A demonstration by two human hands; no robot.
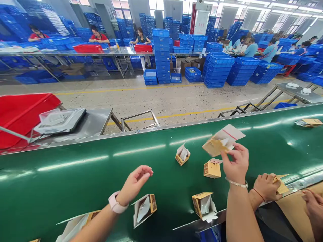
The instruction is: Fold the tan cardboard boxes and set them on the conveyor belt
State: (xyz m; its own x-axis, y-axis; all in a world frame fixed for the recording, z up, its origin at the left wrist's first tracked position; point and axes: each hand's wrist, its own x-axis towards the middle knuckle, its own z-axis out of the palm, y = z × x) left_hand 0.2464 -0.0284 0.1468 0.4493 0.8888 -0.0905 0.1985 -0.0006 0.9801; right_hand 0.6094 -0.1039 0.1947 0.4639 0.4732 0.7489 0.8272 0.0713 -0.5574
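Note:
My right hand (236,164), with a bracelet at the wrist, is closed in a pinch on a partly folded yellow-and-white carton (222,139) held above the green conveyor belt (75,181). My left hand (136,183), wearing a pink watch, hovers over the belt with its fingers loosely curved and nothing in them. Just below it lies an open small box with a white pouch inside (145,207). Other small open boxes lie on the belt: one in the middle (182,155), one under my right hand (212,169), and one at the near edge (204,205).
A co-worker's hand (266,186) at the right holds a small carton; another hand (313,201) shows at the frame edge. A red crate (22,114) and a clear tray (60,120) sit beyond the belt. Stacked blue crates (161,55) and seated workers fill the hall.

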